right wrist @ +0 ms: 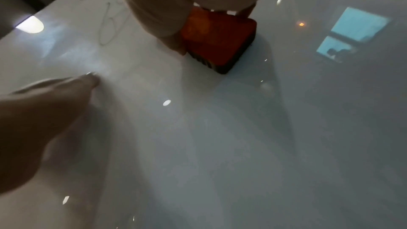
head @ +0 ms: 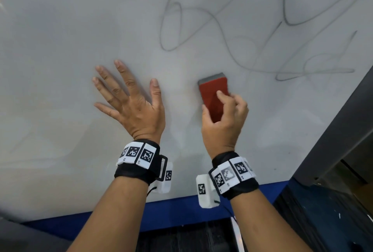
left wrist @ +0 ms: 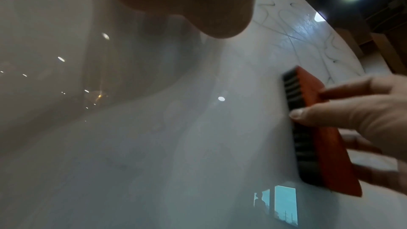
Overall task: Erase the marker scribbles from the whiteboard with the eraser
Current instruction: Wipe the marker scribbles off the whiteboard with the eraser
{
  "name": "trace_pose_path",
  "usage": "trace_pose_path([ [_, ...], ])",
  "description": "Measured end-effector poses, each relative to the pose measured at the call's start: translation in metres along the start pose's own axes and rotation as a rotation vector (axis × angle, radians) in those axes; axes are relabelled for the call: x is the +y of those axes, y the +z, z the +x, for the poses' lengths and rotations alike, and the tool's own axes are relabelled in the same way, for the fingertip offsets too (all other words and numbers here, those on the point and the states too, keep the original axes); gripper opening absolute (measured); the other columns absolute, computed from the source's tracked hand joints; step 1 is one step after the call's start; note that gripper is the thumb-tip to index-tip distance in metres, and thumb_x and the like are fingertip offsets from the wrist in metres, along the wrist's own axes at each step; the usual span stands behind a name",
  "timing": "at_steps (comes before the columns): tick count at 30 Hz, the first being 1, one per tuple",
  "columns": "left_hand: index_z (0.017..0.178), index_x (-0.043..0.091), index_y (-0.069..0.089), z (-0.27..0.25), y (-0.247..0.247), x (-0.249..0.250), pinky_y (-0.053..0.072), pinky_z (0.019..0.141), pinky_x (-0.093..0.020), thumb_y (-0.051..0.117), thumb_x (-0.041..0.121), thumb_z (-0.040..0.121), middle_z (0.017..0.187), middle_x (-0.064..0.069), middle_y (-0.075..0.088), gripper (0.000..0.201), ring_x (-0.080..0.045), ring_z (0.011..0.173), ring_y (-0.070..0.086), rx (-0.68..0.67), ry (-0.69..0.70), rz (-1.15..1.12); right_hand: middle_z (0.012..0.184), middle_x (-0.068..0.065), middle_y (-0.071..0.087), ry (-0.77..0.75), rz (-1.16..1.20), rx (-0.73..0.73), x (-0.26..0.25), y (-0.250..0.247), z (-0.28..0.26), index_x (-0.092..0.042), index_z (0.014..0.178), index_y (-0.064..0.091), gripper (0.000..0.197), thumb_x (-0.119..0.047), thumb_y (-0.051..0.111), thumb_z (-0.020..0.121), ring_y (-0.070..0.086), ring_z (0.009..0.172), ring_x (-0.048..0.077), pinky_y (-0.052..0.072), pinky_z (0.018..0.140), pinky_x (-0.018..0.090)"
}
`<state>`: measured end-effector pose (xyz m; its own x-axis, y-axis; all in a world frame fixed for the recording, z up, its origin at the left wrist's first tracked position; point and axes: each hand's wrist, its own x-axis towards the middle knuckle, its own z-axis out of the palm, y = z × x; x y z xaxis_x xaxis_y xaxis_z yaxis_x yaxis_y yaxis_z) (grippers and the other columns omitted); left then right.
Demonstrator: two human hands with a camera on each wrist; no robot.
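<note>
- The eraser, a flat red block with a dark ribbed felt pad, lies pad-down on the glossy whiteboard.
- The right hand has its grip clamped on the eraser's near end (thumb on one edge).
- Thin grey marker scribbles loop just above.
- The left hand lies flat beside, fingers spread apart.

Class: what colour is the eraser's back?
Red eraser, held by the right hand; the head view shows it best.
</note>
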<state>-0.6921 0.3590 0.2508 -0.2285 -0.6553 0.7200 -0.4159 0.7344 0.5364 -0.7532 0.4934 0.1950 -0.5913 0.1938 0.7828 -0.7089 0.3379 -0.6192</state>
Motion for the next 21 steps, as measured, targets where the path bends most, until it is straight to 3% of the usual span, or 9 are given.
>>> trace_pose_path([
  [4, 0.157, 0.019, 0.007, -0.006, 0.001, 0.006, 0.004, 0.113, -0.07, 0.032, 0.06, 0.1, 0.164, -0.017, 0.002, 0.075, -0.036, 0.151, -0.002, -0.01, -0.031, -0.01, 0.114, 0.019, 0.051, 0.128, 0.045, 0.133, 0.011, -0.005, 0.012, -0.023, 0.119, 0.053, 0.05, -0.017, 0.076, 0.074, 0.054, 0.105, 0.035, 0.05, 0.09, 0.052],
  [10, 0.157, 0.014, 0.006, -0.019, 0.008, 0.023, 0.006, 0.112, -0.071, 0.038, 0.064, 0.097, 0.162, -0.022, 0.0, 0.085, -0.039, 0.15, -0.002, -0.032, -0.078, -0.045, 0.113, 0.015, 0.051, -0.05, 0.007, -0.005, 0.006, -0.008, 0.009, -0.023, 0.115, 0.058, 0.048, -0.015, 0.077, 0.071, 0.054, 0.099, 0.031, 0.052, 0.084, 0.047],
  [15, 0.157, 0.015, 0.005, -0.028, 0.008, 0.033, 0.008, 0.112, -0.071, 0.042, 0.074, 0.09, 0.162, -0.022, -0.002, 0.097, -0.038, 0.15, -0.003, -0.057, -0.1, -0.048, 0.113, 0.021, 0.052, 0.084, 0.026, 0.14, 0.029, -0.02, 0.029, -0.022, 0.118, 0.055, 0.05, -0.016, 0.077, 0.073, 0.054, 0.102, 0.033, 0.051, 0.089, 0.045],
  [21, 0.157, 0.017, 0.0, -0.036, 0.01, 0.05, 0.008, 0.11, -0.074, 0.045, 0.081, 0.083, 0.162, -0.022, -0.008, 0.108, -0.037, 0.15, -0.009, -0.089, -0.139, -0.085, 0.118, 0.008, 0.045, -0.075, -0.02, -0.016, 0.034, -0.026, 0.023, -0.025, 0.115, 0.057, 0.05, -0.013, 0.077, 0.071, 0.053, 0.1, 0.032, 0.052, 0.081, 0.051],
])
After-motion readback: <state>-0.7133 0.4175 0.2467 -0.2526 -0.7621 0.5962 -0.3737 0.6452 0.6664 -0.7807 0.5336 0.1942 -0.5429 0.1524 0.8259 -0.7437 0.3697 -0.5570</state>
